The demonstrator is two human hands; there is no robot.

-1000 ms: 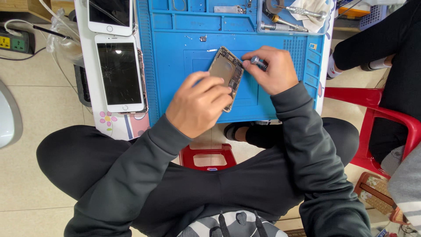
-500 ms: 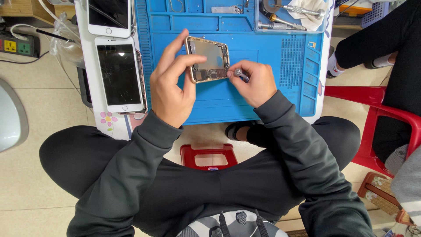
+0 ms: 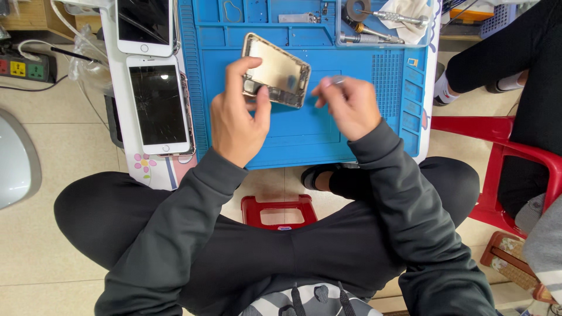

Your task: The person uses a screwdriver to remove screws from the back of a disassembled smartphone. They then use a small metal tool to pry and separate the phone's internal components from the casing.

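Head view: a gold phone housing [image 3: 276, 70] is pinched by the left hand [image 3: 237, 120]; a small tool [image 3: 338, 79] is pinched by the right hand [image 3: 348, 105]; the housing could be dropped onto the blue mat [image 3: 304, 140] if the pinch loosens.

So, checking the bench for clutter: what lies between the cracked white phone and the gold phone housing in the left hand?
Head view: only the blue repair mat's ridged left edge.

Two white phones [image 3: 159, 102] left of blue mat [image 3: 304, 140]; red stool [image 3: 280, 210]; power strip [image 3: 23, 68]

Bright even light, soft shadows, slight motion blur
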